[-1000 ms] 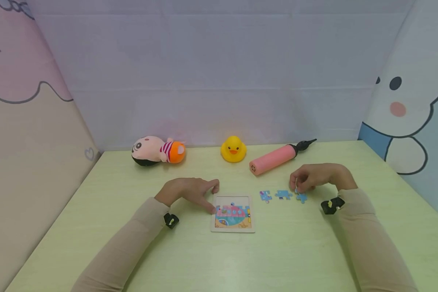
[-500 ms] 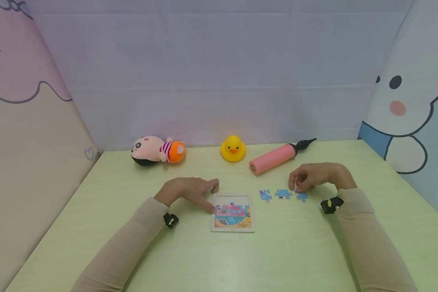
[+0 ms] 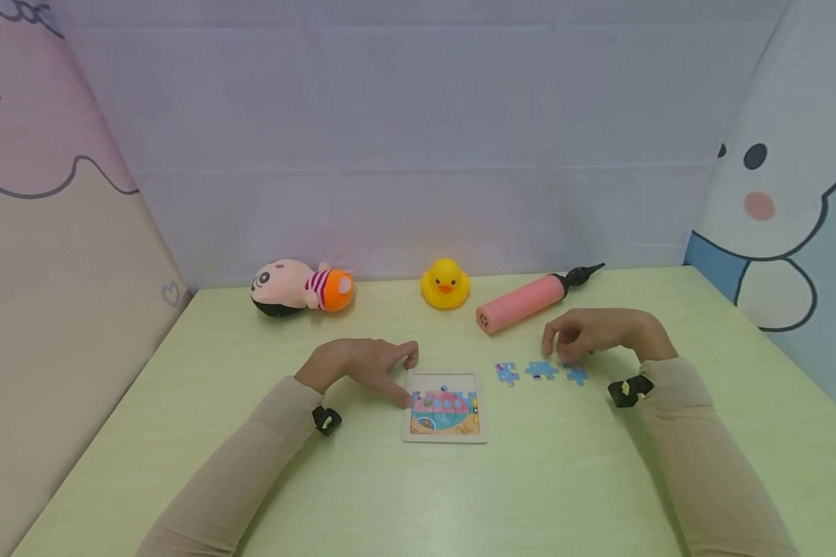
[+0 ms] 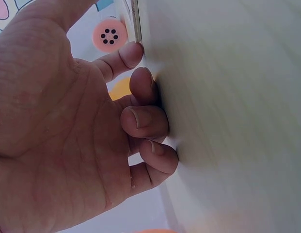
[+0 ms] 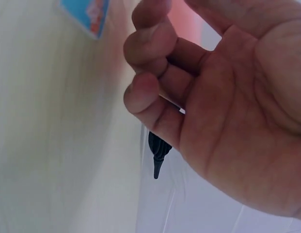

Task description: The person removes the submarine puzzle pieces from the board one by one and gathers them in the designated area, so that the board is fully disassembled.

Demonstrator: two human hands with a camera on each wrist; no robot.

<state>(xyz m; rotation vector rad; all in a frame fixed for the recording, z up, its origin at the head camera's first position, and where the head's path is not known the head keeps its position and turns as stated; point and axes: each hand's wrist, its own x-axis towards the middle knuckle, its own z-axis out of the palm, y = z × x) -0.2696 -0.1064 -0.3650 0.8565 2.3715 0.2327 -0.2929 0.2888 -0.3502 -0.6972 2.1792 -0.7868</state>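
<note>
A pale, creased cloth backdrop fills the top of the frame, above a light green wood-grain desk. At lower centre lies the flat, square, white-framed puzzle board with a pink submarine picture; its upper strip looks unfilled. You touch its left edge with your left hand, thumb at the frame, the other fingers loosely bent. Right of centre are three blue, knobbed jigsaw pieces: the left piece, the middle piece and the right piece. Your right hand hangs over the right one, fingers half-curled, with a gap between thumb and forefinger and nothing visibly gripped.

Your bent fingers could catch a knob and skew a piece; a hard push from your left thumb could slide the board.

Your right thumb covers part of the right piece's upper edge. The right wrist view cuts off that hand's thumb, and the blue corner at its upper left is blurred.
</note>
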